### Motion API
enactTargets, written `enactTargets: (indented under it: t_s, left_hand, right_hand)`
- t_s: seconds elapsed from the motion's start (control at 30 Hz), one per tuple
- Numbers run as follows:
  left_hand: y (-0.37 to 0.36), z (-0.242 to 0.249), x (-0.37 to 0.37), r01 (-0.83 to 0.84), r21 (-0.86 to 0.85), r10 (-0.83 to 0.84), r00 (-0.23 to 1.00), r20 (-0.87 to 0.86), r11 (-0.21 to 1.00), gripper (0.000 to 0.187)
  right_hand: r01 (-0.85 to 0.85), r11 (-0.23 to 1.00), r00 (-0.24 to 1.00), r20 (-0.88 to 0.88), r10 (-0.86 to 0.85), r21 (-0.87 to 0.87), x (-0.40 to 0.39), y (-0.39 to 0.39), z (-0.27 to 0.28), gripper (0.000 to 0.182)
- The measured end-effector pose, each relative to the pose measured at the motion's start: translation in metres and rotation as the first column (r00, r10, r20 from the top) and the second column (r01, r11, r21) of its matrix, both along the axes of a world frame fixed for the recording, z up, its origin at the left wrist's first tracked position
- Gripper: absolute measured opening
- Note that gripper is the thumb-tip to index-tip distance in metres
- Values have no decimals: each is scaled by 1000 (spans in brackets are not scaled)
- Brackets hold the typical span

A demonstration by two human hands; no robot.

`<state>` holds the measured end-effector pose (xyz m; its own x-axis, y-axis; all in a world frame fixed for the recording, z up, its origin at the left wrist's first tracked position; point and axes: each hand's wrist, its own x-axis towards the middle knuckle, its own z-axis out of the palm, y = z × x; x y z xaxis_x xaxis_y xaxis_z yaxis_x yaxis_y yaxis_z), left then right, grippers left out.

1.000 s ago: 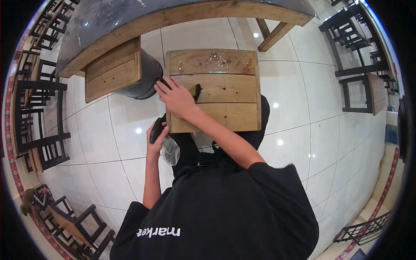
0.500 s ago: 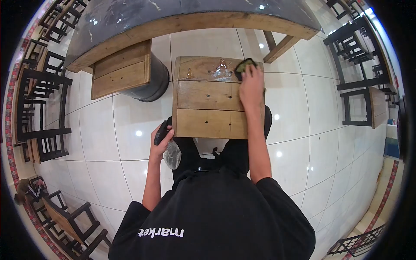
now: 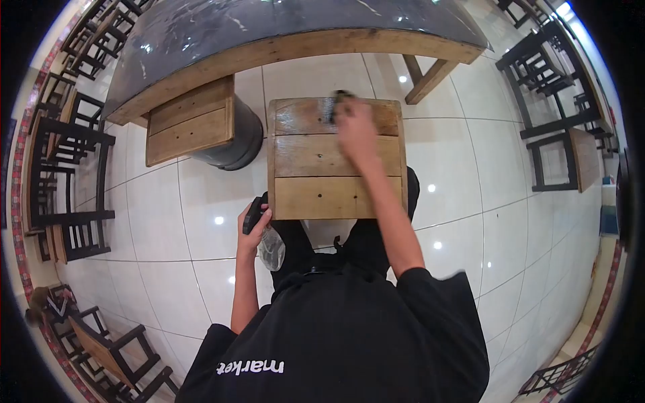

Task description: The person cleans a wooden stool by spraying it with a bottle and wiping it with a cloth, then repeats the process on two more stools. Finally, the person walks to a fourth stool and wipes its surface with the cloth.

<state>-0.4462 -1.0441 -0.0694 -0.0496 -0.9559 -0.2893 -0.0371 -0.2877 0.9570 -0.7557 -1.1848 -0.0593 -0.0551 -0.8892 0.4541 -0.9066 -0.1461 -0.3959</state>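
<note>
A wooden stool (image 3: 302,195) with a top of several planks stands between my knees, its far plank wet and shiny. My right hand (image 3: 357,131) is closed around a dark-edged sponge (image 3: 341,101), pressing it on that far plank; motion blurs both. At the stool's near left corner, my left hand (image 3: 254,225) grips what looks like a spray bottle (image 3: 271,250), with a black head (image 3: 253,213) in the fingers and a clear body hanging below. The fingers partly hide the head.
A dark marble-patterned table (image 3: 302,20) with a wooden edge spans the far side. A second wooden-topped stool (image 3: 191,124) with a dark round base is partly under it. Black-framed chairs (image 3: 67,174) line the left, more seats (image 3: 564,161) the right. A wire rack (image 3: 557,376) is at lower right.
My right hand has swept the sponge leftward across the far plank. The pooled liquid there is now spread into a wet sheen. My left hand keeps its hold at the corner.
</note>
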Motion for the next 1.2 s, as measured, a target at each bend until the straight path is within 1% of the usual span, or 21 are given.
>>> enactTargets:
  t_s: [0.07,0.1,0.17,0.2,0.27,0.33,0.4,0.5,0.53,0.57,0.7,0.73,0.77,0.83,0.87,0.9,0.93,0.97,1.03,1.13,1.2]
  left_hand:
    - [0,-5,4,24,-6,-24,1000,9,1000,27]
    - [0,-2,2,17,-8,-17,1000,12,1000,27]
    - [-1,6,-5,-27,-46,22,993,-115,999,34]
    - [-1,6,-2,25,-34,-28,995,-97,999,40]
    - [-4,6,-1,43,-40,-47,993,-105,998,40]
    - [-3,6,2,78,-40,-82,991,-105,996,40]
    - [-5,1,7,59,-30,-62,993,-105,998,40]
    - [0,-2,3,13,2,-13,991,-133,1000,37]
    - [2,-2,2,-3,5,4,991,-133,1000,37]
    - [-1,-1,4,-17,-4,16,992,-125,1000,36]
    - [-3,-2,12,63,-3,-62,990,-124,998,35]
    - [0,-3,15,55,-1,-55,991,-123,998,35]
    - [1,-4,19,70,-16,-72,975,-209,997,43]
    - [3,-10,27,84,-34,-90,950,-298,996,51]
    - [6,-16,32,91,-65,-108,931,-349,994,62]
    - [7,-19,36,96,-95,-126,909,-397,991,72]
    - [6,-21,39,142,-72,-158,924,-347,987,81]
    - [8,-24,40,138,-69,-153,925,-346,988,81]
    - [6,-17,38,139,-65,-153,922,-355,988,80]
    - [6,-19,40,174,-88,-194,915,-353,981,80]
    - [6,-21,41,176,-72,-190,919,-346,982,81]
  right_hand:
    - [174,983,976,-120,-180,-62,-45,8,-2,31]
    - [167,984,978,-117,-173,-63,-45,7,-3,31]
    - [314,941,932,-149,-330,-123,-42,6,-5,30]
    - [290,950,934,-180,-307,-113,-27,1,0,30]
    - [66,997,990,-127,-69,-26,11,-16,-6,31]
    - [-210,978,975,-66,210,7,65,-25,-3,32]
    - [-341,939,940,-5,341,-54,104,-34,-2,33]
    - [-275,959,961,-5,275,-71,123,-49,-1,33]
    - [-291,949,955,-101,280,-120,122,-49,-2,32]
    - [-291,949,955,-94,280,-126,121,-45,-3,32]
    - [-633,766,756,-123,643,113,114,4,-7,35]
    - [-686,714,713,-71,698,140,115,29,-2,37]
    - [-732,662,668,-22,744,163,115,54,7,40]
    - [-839,499,467,-184,865,219,109,92,20,43]
    - [-840,495,462,-187,867,221,108,100,19,43]
    - [-851,495,486,-91,869,177,108,105,18,46]
    - [-858,496,502,9,865,133,108,109,17,50]
    - [-860,492,498,12,867,133,108,104,16,50]
    - [-722,668,684,39,728,180,110,73,18,46]
    - [-531,847,843,-87,531,32,115,-1,-4,43]
    - [-464,886,883,-92,461,-8,121,-44,-8,44]
